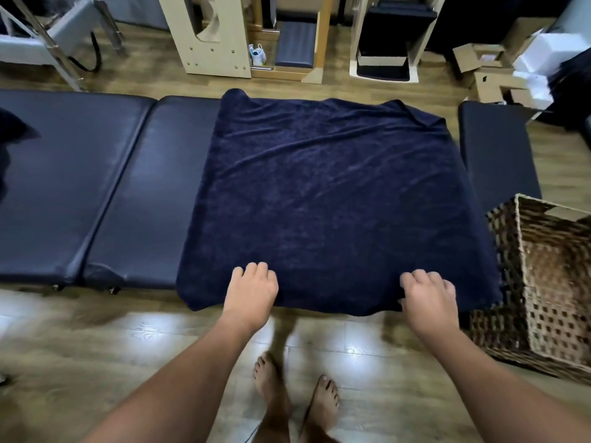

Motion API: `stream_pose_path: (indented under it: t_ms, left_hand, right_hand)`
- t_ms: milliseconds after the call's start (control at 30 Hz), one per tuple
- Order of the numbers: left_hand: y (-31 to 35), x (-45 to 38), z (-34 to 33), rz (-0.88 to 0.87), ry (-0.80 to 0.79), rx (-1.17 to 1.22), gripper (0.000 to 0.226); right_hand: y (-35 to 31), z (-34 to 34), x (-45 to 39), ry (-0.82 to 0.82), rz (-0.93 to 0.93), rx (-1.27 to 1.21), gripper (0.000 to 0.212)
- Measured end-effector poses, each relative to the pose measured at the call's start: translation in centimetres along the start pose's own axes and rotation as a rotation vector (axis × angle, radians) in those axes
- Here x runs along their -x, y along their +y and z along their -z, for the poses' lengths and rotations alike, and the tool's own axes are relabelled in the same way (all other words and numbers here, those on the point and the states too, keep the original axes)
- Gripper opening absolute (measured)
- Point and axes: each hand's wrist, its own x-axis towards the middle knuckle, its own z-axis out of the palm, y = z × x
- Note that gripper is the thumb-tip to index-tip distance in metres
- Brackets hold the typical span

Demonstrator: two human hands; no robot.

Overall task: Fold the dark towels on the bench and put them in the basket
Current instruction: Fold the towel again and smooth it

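Lying spread across the padded navy bench [96,174] beside the woven wicker basket [511,251], the dark navy towel [319,193] is gripped at its near edge by the curled left hand [251,290] and right hand [430,297].

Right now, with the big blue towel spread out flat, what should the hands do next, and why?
Probably pinch the near edge and carry it over to the far edge. The navy towel lies flat and unfolded across the padded bench. The left hand and right hand already rest on its near edge, fingers curled, and the wicker basket holds no towel yet.
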Motion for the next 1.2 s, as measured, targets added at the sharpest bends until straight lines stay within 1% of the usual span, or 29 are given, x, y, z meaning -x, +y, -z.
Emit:
stream_pose_path:
  t_ms: [100,200,233,300,333,367,400,433,467,533,600,633,667,733,800,833,1000,1200]
  left_hand:
    - [-0.2,-0.7,0.3,-0.017,-0.062,-0.078,0.027]
    - [-0.7,-0.7,1.0,-0.044,-0.124,-0.070,0.029]
    - [-1.0,-0.5,1.2,-0.060,-0.164,-0.060,0.030]
    - [-1.3,0.0,1.4,-0.099,-0.273,-0.054,0.030]
    - [-1.4,0.3,1.4,-0.123,-0.321,-0.052,0.028]
    - [-1.4,0.6,1.4,-0.137,-0.344,-0.033,0.026]
    - [-1.4,0.8,1.2,-0.138,-0.345,0.002,0.027]
    - [-1.2,0.9,1.1,-0.128,-0.323,0.050,0.030]
    - [-1.0,0.8,1.1,-0.113,-0.280,0.106,0.034]
    - [-0.6,0.5,1.0,-0.091,-0.158,0.199,0.035]
    - [-0.2,-0.2,1.0,-0.072,-0.071,0.241,0.041]
    - [0.0,-0.6,1.1,-0.052,-0.072,0.260,0.049]
    - [0.1,-1.1,1.4,-0.025,-0.110,0.284,0.056]
    - [0.3,-2.2,1.9,0.028,-0.229,0.345,0.066]
    - [0.4,-3.3,2.5,0.069,-0.305,0.388,0.072]
    - [0.5,-4.0,2.7,0.085,-0.316,0.396,0.075]
    - [0.3,-8.8,3.6,0.123,-0.278,0.441,0.080]
    - [-2.0,-18.5,4.6,0.128,-0.236,0.413,0.076]
  right_hand:
    - [0.3,-0.3,0.2,0.061,0.032,0.001,0.046]
    - [0.1,-0.1,0.9,0.058,0.023,-0.030,0.047]
    - [-0.2,0.1,1.4,0.010,0.024,-0.026,0.044]
    - [-0.8,0.7,2.5,-0.158,0.101,0.014,0.035]
    - [-1.0,0.6,3.0,-0.227,0.151,0.003,0.030]
    - [-1.0,0.2,3.3,-0.270,0.159,-0.022,0.028]
    - [-0.8,0.1,3.4,-0.295,0.151,-0.069,0.031]
    - [-0.5,0.0,3.4,-0.273,0.130,-0.123,0.037]
    - [-0.1,-0.1,3.2,-0.211,0.098,-0.170,0.041]
    - [0.6,-0.5,2.4,-0.043,0.041,-0.225,0.041]
    - [1.0,-0.4,1.4,0.057,-0.005,-0.251,0.041]
    - [1.0,0.0,0.9,0.045,-0.016,-0.256,0.046]
    - [0.9,0.5,0.3,0.001,-0.017,-0.257,0.054]
    - [0.5,1.0,-0.9,-0.128,-0.015,-0.281,0.068]
    - [-0.1,1.5,-2.3,-0.217,0.001,-0.307,0.071]
    - [-0.5,1.7,-3.1,-0.229,0.013,-0.317,0.072]
    - [-1.9,2.0,-7.4,-0.265,0.037,-0.299,0.075]
    - [-2.2,2.8,-15.1,-0.303,-0.037,-0.285,0.076]
